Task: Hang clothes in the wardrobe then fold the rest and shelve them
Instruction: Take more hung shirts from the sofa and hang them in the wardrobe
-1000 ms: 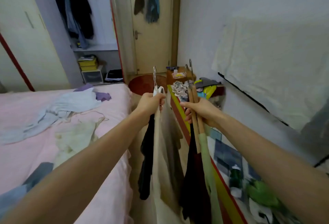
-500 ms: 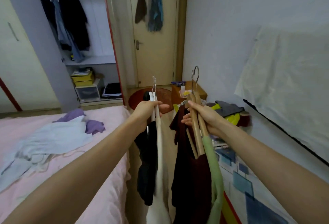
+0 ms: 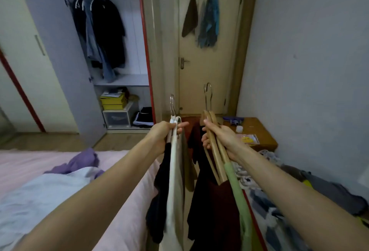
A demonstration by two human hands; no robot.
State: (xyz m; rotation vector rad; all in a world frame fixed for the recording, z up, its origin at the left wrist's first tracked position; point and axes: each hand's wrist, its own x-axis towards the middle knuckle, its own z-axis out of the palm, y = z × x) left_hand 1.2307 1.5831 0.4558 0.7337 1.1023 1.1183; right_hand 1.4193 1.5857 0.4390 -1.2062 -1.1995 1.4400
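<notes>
Open wardrobe [image 3: 111, 55] far ahead-left of both hands. Left hand [image 3: 162, 135] grips white hangers [image 3: 173, 120] with black and cream clothes [image 3: 173, 187] below. Right hand [image 3: 218, 137], just beside, grips wooden hangers [image 3: 214, 147] carrying maroon and green garments [image 3: 219, 206].

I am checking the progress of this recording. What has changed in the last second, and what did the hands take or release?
The person has walked forward and looked up: the open wardrobe and the door are nearer, and less of the bed shows. Nothing was taken or released. The left hand still grips the white hangers with dark and cream clothes, and the right hand still grips the wooden hangers with maroon and green ones.
</notes>
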